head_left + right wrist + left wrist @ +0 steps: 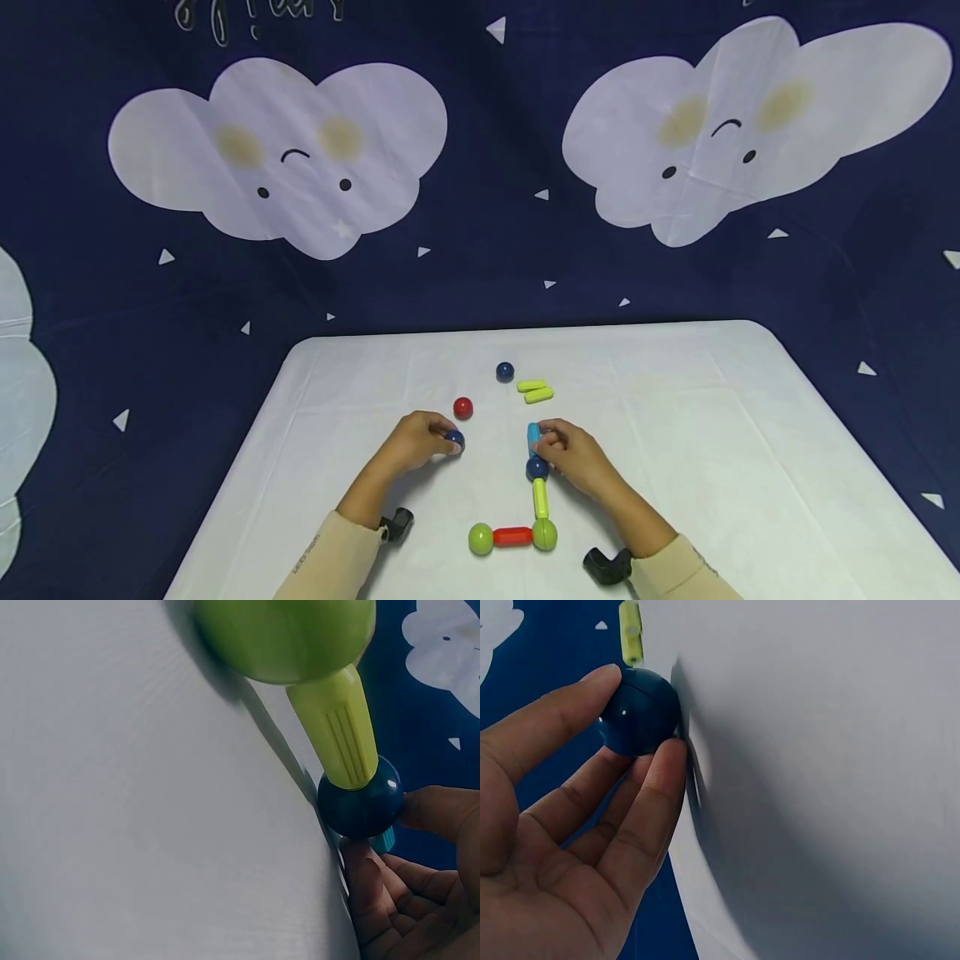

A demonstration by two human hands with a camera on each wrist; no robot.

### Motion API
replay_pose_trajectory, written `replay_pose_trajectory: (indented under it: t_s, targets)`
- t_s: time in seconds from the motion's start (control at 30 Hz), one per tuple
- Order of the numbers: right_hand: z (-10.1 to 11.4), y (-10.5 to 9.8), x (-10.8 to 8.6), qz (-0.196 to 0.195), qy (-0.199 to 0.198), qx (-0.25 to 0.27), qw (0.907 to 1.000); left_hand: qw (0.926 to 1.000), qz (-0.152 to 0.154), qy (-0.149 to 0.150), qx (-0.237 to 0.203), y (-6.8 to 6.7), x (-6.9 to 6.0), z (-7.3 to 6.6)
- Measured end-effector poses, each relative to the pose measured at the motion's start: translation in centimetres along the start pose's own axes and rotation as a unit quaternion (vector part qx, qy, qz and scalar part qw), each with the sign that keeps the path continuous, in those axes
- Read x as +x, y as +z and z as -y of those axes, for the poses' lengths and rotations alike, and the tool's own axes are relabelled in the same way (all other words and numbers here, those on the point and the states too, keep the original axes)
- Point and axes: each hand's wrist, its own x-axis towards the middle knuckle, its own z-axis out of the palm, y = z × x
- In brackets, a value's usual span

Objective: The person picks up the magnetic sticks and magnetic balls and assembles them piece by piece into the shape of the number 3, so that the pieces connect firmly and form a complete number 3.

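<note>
A cloud-printed navy backdrop point(502, 150) hangs behind the white table point(712, 433).

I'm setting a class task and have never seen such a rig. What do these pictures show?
There is no machine, just a person's left hand and right hand, both bare. The wide picture comes from a head camera; the close ones from the left wrist camera and right wrist camera. An L-shaped chain on the white table runs: light blue rod, blue ball, lime rod, green ball, red rod, second green ball. A red ball, another blue ball and two lime rods lie loose. The left hand pinches a third blue ball; the right hand grips the light blue rod at the chain's far end.
</note>
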Motion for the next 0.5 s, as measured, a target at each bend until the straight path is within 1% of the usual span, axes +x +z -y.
replay_pose_trajectory:
  t_s: [0.13, 0.27, 0.5]
  targets:
    - [0.1, -0.1, -0.2, 0.001, 0.004, 0.0, 1.0, 0.9999, 0.01, 0.009, 0.005, 0.8, 0.0, -0.5]
    - [0.1, -0.1, -0.3, -0.001, 0.007, 0.0, 1.0, 0.9996, 0.019, 0.02, 0.001, 1.7, 0.3, -1.1]
    - [0.2, 0.0, -0.3, 0.003, 0.003, -0.001, 1.0, 0.9991, 0.023, 0.036, -0.005, 2.9, 1.0, -2.2]
